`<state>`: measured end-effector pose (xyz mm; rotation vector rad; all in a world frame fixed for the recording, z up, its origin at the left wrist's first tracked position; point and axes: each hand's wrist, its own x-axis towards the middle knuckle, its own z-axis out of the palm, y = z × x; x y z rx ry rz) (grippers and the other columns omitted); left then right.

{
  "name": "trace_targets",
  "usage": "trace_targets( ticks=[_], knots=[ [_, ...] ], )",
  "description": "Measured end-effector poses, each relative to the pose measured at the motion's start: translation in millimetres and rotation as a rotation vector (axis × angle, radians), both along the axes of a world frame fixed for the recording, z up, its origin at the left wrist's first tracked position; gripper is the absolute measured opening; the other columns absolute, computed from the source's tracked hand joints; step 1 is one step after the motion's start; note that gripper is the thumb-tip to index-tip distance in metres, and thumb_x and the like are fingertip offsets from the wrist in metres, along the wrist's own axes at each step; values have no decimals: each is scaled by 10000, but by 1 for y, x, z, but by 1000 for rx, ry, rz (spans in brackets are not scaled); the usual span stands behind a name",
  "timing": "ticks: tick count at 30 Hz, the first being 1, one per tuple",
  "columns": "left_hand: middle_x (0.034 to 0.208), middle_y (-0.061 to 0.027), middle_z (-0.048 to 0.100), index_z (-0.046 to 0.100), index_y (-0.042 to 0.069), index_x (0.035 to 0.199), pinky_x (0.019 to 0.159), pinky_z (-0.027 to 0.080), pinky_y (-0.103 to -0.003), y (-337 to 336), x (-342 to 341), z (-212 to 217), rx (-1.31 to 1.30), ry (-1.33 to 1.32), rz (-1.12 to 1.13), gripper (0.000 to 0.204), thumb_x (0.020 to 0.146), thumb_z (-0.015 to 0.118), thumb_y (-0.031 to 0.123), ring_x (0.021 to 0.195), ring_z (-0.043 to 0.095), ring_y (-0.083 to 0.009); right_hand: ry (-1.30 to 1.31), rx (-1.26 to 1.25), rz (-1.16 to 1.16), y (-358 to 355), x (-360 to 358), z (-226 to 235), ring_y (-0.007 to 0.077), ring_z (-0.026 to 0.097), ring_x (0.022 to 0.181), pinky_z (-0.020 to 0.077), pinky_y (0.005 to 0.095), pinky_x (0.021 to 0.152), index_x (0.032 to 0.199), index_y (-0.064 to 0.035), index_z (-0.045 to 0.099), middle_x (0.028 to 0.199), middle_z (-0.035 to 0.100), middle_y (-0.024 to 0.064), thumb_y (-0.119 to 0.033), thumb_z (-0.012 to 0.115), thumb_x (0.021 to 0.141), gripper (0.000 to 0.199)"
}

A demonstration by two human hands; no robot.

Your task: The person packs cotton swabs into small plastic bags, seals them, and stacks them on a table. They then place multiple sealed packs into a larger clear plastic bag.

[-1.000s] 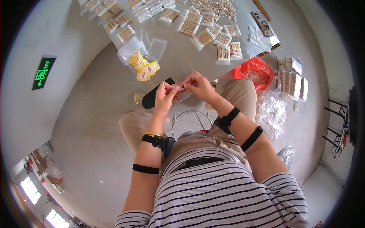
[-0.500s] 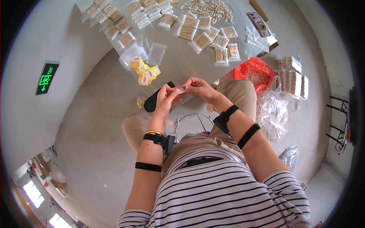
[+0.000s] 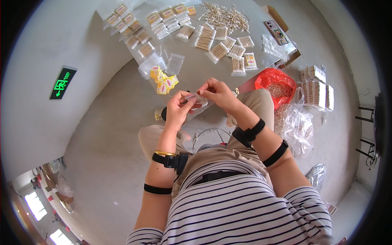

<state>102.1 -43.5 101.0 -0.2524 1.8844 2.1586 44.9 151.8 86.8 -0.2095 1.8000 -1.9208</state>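
Above my lap, at the table's near edge, both hands hold a small clear zip bag (image 3: 190, 96) with something whitish in it, likely cotton swabs. My left hand (image 3: 177, 109) grips it from the left between thumb and fingers. Thumb and fingertips of my right hand (image 3: 216, 94) pinch its right end. Beyond my left hand lie yellow-and-white printed cards (image 3: 165, 85) and an unfilled clear bag (image 3: 175, 63). Packed bags of cotton swabs (image 3: 218, 52) are spread further back, near a heap of loose swabs (image 3: 224, 18).
Rows of packed swabs (image 3: 167, 16) stand at the table's far left. A phone (image 3: 276, 32) lies at its right edge. Right of my knee are a red plastic bag (image 3: 265, 79) of swabs, a clear sack (image 3: 298, 132) and stacked swab bundles (image 3: 315, 93) on the floor.
The view has shifted a little, so the table sits further right. My hands still hold the bag, and more of its clear upper part now shows between my fingers.
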Motion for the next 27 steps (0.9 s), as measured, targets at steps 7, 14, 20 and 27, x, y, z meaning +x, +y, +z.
trace_targets(
  ticks=[7,14,20,27],
  knots=[
    [1063,-111,749,644,41,1024,621,521,-236,6,24,30,15,66,76,175,1011,649,215,884,765,-225,334,207,18,16,18,46,97,498,763,411,268,672,904,-35,740,862,565,-16,-177,768,912,145],
    [1193,-138,723,625,49,1011,644,523,-232,14,36,38,80,116,136,186,1024,628,234,919,758,-224,129,-10,-92,14,33,37,65,528,753,434,245,691,916,-41,733,860,658,-32,-143,763,914,106],
    [1166,-139,725,564,73,991,668,532,-251,19,33,-2,87,98,214,164,1006,655,208,947,749,-221,4,-102,-55,5,30,3,59,599,873,469,230,789,980,-38,694,922,687,-14,-158,731,950,129],
    [1147,-135,730,542,92,929,700,554,-270,13,20,-60,33,-16,211,179,964,707,151,958,736,-196,29,167,-15,-4,20,-55,59,600,823,480,233,734,953,-42,659,890,680,-12,-153,754,924,148]
  ],
)
